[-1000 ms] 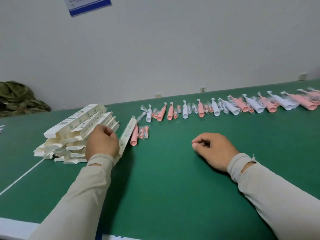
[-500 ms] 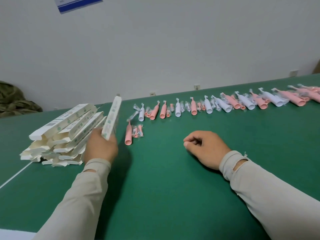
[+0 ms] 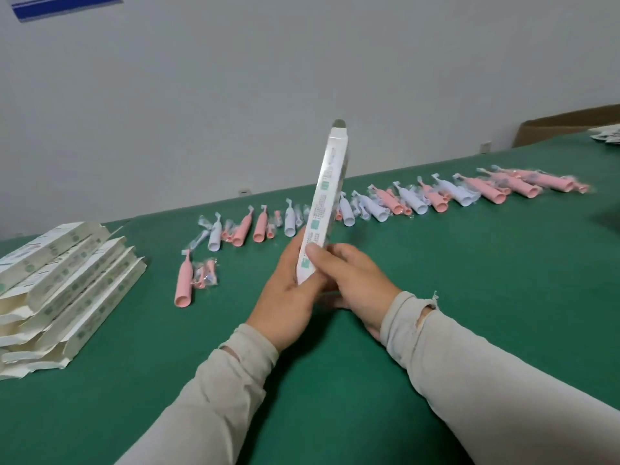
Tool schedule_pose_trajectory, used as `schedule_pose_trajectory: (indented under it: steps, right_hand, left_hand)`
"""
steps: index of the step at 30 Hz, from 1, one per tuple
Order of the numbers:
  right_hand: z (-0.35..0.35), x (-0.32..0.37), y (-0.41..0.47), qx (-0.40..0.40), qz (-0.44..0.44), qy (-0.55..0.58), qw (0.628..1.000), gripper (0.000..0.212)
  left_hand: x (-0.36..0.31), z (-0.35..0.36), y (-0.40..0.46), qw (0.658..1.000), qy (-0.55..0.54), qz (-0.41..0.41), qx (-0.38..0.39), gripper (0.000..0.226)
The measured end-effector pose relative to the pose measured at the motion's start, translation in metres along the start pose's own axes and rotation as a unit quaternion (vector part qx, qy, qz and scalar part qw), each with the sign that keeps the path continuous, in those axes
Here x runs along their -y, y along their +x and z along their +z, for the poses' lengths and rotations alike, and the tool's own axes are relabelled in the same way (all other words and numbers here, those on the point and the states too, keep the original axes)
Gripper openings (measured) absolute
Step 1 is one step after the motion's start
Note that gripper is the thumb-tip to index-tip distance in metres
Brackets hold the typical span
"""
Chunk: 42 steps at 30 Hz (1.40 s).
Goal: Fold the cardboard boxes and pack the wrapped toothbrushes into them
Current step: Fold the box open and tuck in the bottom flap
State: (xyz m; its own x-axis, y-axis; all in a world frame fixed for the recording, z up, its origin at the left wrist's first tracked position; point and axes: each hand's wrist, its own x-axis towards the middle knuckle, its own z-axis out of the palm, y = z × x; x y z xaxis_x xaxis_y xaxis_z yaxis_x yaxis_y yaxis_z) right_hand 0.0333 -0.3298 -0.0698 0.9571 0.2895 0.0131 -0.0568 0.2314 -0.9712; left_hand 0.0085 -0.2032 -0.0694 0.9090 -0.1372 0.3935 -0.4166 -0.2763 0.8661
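Note:
A long flat white cardboard box (image 3: 327,193) stands nearly upright above the middle of the green table (image 3: 469,280). My left hand (image 3: 288,297) grips its lower end from the left, and my right hand (image 3: 352,283) holds it from the right with the thumb on its front face. A stack of flat white boxes (image 3: 63,290) lies at the left. A row of wrapped pink and white toothbrushes (image 3: 412,201) runs across the far side. One pink toothbrush (image 3: 184,283) with small wrapped parts lies apart, nearer to me.
A brown cardboard carton (image 3: 567,127) stands beyond the table's far right corner. Some small packets (image 3: 607,135) lie at the far right edge. A grey wall runs behind the table.
My left hand lifted one box off the stack and carried it right to the table's middle. My right hand rose from the table and took hold of the box too.

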Motion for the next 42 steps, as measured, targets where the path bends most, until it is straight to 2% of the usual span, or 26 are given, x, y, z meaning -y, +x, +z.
schedule_pose_trajectory:
  steps: [2,3,4,6,8,11,14,16,19,22,25,26,28,32,38,42]
  right_hand:
    - [0.0,-0.001,0.001,-0.004,0.014,0.02,1.0,0.04]
    - [0.0,0.0,0.001,0.013,0.025,0.046,0.999,0.04]
    - [-0.001,0.002,0.001,0.045,0.034,0.082,0.995,0.04]
    - [-0.004,0.007,-0.002,0.131,0.054,0.176,0.974,0.039]
    - [-0.006,0.01,-0.004,0.189,0.076,0.233,0.951,0.046]
    - [-0.003,0.009,-0.008,0.259,0.121,0.212,0.935,0.049]
    - [0.006,0.004,-0.012,0.301,0.156,0.19,0.921,0.048]
    - [0.014,0.0,-0.013,0.271,0.146,0.155,0.939,0.052]
    - [0.022,-0.009,-0.01,0.128,0.048,-0.034,0.99,0.051]
    - [0.026,-0.015,-0.011,0.057,-0.103,-0.21,0.971,0.037]
    - [0.026,-0.018,-0.013,0.028,-0.164,-0.269,0.949,0.008]
    - [0.026,-0.018,-0.013,0.019,-0.179,-0.289,0.94,0.005]
    - [0.026,-0.018,-0.013,0.001,-0.204,-0.308,0.929,0.006]
    - [0.024,-0.014,-0.012,-0.017,-0.221,-0.283,0.933,0.012]
    - [0.026,-0.015,-0.016,0.016,-0.232,-0.276,0.933,0.022]
    - [0.027,-0.016,-0.016,0.019,-0.236,-0.284,0.929,0.013]
  left_hand:
    - [0.009,0.001,-0.006,0.998,-0.002,0.034,0.051,0.067]
    - [0.01,0.0,-0.007,0.997,-0.039,0.033,0.05,0.069]
    - [0.008,-0.002,-0.006,0.994,-0.104,0.015,0.024,0.067]
    - [0.003,-0.007,-0.003,0.965,-0.247,-0.064,-0.059,0.061]
    - [-0.001,-0.014,0.0,0.942,-0.304,-0.126,-0.07,0.057]
    - [0.0,-0.018,-0.004,0.915,-0.366,-0.168,0.011,0.053]
    - [-0.001,-0.019,-0.006,0.863,-0.469,-0.187,0.001,0.057]
    - [-0.001,-0.022,-0.005,0.849,-0.502,-0.163,-0.03,0.05]
    - [0.002,-0.028,-0.002,0.847,-0.507,-0.135,-0.083,0.031]
    - [0.005,-0.033,0.001,0.827,-0.514,-0.169,-0.156,0.038]
    - [0.009,-0.04,0.002,0.808,-0.518,-0.192,-0.203,0.05]
    - [0.01,-0.042,0.003,0.807,-0.518,-0.194,-0.205,0.052]
    - [0.01,-0.042,0.003,0.809,-0.517,-0.192,-0.206,0.055]
    - [0.014,-0.042,0.003,0.808,-0.521,-0.183,-0.206,0.056]
    - [0.019,-0.042,0.005,0.804,-0.523,-0.191,-0.208,0.059]
    - [0.02,-0.04,0.003,0.806,-0.524,-0.2,-0.191,0.063]
